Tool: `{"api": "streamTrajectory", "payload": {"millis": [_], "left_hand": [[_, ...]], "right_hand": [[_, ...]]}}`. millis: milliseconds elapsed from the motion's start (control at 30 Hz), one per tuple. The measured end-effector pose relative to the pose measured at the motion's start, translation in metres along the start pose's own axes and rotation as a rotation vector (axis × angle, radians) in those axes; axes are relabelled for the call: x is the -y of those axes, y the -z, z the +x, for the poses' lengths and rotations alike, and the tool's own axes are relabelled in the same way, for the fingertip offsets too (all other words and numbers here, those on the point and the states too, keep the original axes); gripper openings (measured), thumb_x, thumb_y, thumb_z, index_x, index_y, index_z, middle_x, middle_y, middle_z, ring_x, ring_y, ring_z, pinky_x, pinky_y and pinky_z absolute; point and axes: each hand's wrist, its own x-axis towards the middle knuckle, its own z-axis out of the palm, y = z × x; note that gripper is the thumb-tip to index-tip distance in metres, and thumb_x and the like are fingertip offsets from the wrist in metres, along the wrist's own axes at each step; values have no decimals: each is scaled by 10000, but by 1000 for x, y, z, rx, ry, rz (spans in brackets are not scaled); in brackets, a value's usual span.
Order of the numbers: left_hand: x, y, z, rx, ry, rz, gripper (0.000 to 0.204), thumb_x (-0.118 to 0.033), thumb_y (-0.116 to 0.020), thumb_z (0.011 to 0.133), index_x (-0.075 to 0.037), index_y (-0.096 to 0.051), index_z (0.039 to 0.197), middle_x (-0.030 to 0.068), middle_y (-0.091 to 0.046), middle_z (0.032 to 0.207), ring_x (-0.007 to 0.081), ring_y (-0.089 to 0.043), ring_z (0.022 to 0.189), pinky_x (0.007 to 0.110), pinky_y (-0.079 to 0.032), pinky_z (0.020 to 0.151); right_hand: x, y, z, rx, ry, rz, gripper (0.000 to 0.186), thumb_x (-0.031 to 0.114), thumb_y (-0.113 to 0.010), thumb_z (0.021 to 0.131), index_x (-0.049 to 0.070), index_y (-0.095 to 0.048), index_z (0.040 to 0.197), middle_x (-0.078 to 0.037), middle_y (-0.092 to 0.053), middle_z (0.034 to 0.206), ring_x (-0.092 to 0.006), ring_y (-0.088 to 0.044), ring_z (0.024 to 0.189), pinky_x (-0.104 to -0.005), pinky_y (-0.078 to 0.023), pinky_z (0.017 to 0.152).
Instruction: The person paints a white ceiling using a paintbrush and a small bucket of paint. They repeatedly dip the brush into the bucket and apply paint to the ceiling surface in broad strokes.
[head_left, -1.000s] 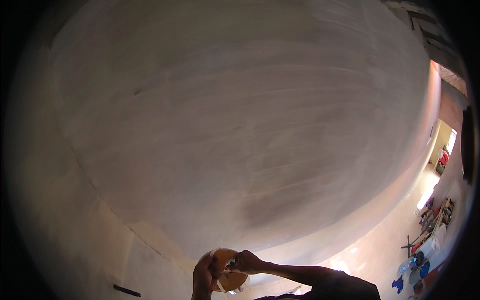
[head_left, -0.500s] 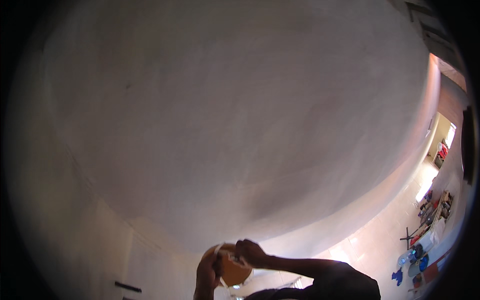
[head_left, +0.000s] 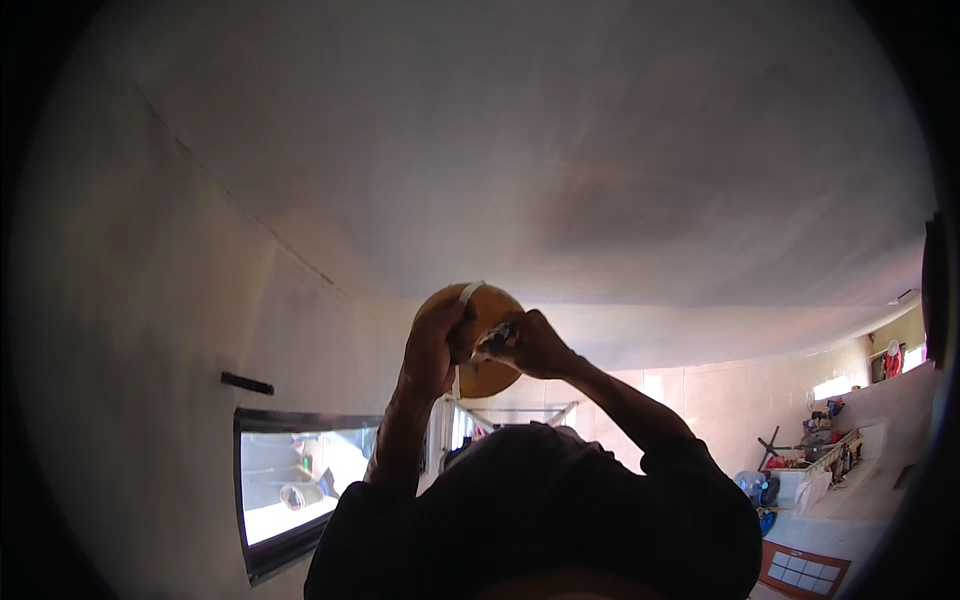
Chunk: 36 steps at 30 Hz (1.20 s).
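Note:
Raised in front of me is a round orange-yellow disc-like thing, with a narrow white strip running across it. My left hand is closed around its left side, fingers curled over the strip. On the right, my right hand is closed on a small dark and silvery object, too unclear to name, held against the face of the disc. Both forearms are lifted out of dark sleeves, and the hands are close together. Shadow hides part of the fingers.
A broad pale grey surface fills the upper view. At lower left, a dark-framed window sits below a short dark bar. To the far right are cluttered shelves, a dark cross-shaped stand and a brown-framed pane.
The view has tilted, so my hands and the disc sit higher in the picture. My sleeves and the window now show. Both hands still hold on, the right one slightly lower against the disc.

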Motion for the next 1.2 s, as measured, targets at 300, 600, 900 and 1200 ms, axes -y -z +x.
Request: {"api": "streamTrajectory", "payload": {"millis": [300,600,900,1200], "left_hand": [[1,11,-5,6,58,-35,288,-258,-382,1011,-45,-565,947,-60,-387,585,31,-277,447,207,-215,416],[11,10,-7,-71,87,-34,279,-245,-400,1007,-29,-572,963,-53,-402,577,35,-290,427,214,-212,399],[11,15,12,50,14,-29,278,-253,-402,1010,-43,-572,948,-63,-364,589,30,-260,462,214,-205,419],[2,5,4,-67,43,-34,276,-257,-404,1009,-44,-569,951,-65,-374,593,29,-272,457,210,-206,418]], "right_hand": [[-4,16,7,-319,648,-589,324,137,-790,712,86,-637,993,-48,-628,730,-218,-590,704,-362,-480,641],[-11,-2,4,-389,467,-579,246,145,-779,721,88,-667,933,-67,-649,765,-234,-604,704,-368,-487,653],[-13,-7,7,-46,31,-70,190,144,-767,758,31,-721,904,-106,-689,856,-243,-683,813,-351,-533,750],[-14,-2,-3,-268,445,-207,226,118,-790,722,51,-706,921,-97,-687,841,-260,-665,760,-350,-534,719]]}}
